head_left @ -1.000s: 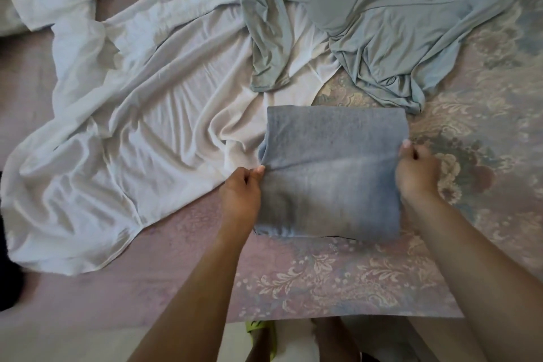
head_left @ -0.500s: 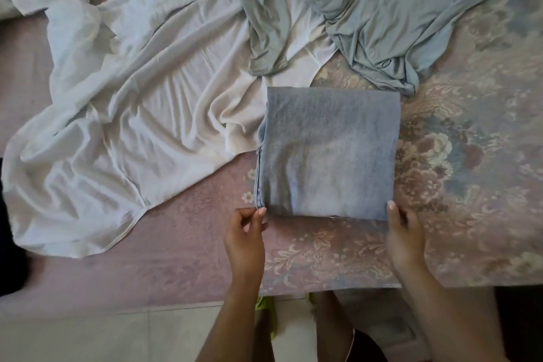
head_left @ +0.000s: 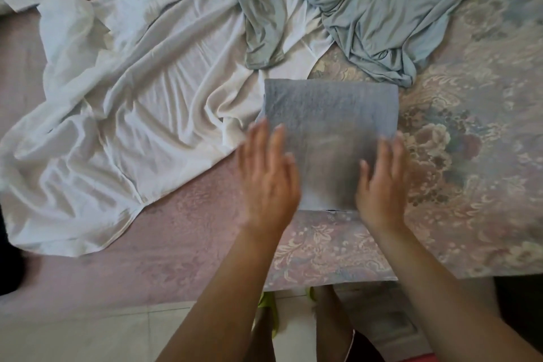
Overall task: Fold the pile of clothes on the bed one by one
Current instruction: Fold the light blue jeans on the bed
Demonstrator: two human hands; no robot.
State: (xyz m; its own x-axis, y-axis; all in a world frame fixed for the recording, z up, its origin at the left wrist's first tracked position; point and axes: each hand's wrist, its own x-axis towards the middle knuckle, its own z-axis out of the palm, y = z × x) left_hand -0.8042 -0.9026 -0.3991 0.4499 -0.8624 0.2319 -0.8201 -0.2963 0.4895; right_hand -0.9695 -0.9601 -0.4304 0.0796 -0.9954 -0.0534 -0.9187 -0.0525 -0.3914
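Folded blue-grey cloth (head_left: 329, 114): squared, lying flat just right of frame centre on the bed (head_left: 470, 185), whose cover bears a pale floral pattern.
Left hand (head_left: 269, 176): fingers straight, flat over the cloth's lower left edge; blurred.
Right hand (head_left: 382, 182): fingers straight and spread, flat on the cloth's lower right part; blurred.
White garment (head_left: 132, 114): crumpled, spread across the left half of the frame, touching the cloth's left side.
Pale grey-green garment (head_left: 382, 9): rumpled, upper right, one part draped over the white garment.
Tiled floor (head_left: 88, 332): lower left.
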